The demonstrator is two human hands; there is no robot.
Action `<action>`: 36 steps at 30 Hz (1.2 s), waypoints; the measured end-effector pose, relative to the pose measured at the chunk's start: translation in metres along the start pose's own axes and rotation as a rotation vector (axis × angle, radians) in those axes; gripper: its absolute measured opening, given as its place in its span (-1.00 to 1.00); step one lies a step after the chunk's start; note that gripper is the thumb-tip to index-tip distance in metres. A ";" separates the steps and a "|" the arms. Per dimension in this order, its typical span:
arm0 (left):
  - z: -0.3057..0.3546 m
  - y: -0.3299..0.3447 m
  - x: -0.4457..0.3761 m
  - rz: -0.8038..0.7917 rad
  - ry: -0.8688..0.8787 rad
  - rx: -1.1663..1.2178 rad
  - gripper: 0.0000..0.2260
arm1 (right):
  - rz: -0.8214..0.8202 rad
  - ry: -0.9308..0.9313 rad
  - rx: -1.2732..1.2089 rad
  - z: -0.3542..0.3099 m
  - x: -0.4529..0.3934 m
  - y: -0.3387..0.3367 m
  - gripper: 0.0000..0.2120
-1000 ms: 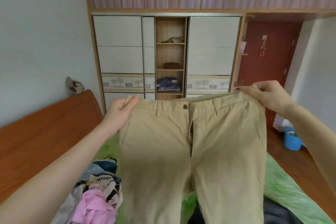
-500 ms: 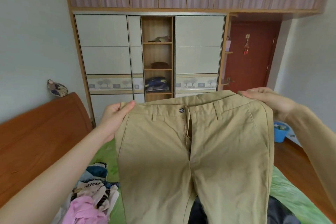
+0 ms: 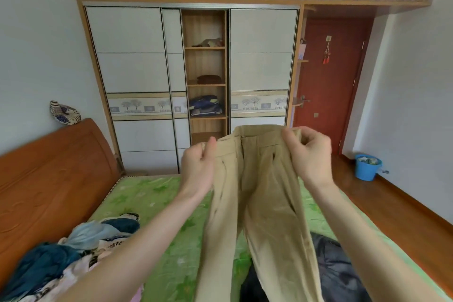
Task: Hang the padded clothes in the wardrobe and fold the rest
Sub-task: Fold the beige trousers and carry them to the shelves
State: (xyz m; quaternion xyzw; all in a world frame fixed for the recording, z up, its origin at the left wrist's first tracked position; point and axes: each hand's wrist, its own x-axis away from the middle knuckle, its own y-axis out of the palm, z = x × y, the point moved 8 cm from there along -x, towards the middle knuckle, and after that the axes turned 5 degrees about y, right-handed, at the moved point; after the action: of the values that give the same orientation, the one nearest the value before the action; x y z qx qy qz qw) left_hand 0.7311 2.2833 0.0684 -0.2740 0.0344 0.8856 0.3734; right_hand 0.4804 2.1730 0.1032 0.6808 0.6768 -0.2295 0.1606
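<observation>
Now the trousers [image 3: 264,203] are hanging in the air above the bed [image 3: 157,198], gripped at the waistband, with both legs trailing straight down toward the camera so that the long axis is running from the hands to the bottom of the view. Both hands are sitting at the top end of that axis: the left hand [image 3: 197,167] is pinching one side of the waistband between thumb and curled fingers, and the right hand [image 3: 310,152] is clenching the other side in the same way. The two hands are holding close together, so the waist is buckling into a fold between them and the legs are lying nearly one over the other; judging by this, a lengthwise fold is the step in hand, and neither hand is clearly nearer to the cloth than the other. Lower down, the legs are passing over a dark garment [image 3: 338,270] on the bed. To the left a heap of clothes [image 3: 73,247] is lying on the green cover, and one pale piece in it is showing dark lettering too small to read. Beyond the bed the wardrobe [image 3: 137,68] is standing with its middle shelves open and holding folded things; no brand or label is showing on the trousers.
</observation>
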 end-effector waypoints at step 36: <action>0.061 -0.035 -0.009 -0.588 0.179 -0.046 -0.73 | -1.179 -0.112 0.676 -0.078 0.012 0.057 -0.90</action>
State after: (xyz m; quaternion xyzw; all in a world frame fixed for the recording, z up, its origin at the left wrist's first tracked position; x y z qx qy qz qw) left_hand 0.7319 2.3188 0.1299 -0.3574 -0.0336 0.7125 0.6029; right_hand 0.5441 2.2225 0.1575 0.1979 0.8165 -0.5123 -0.1780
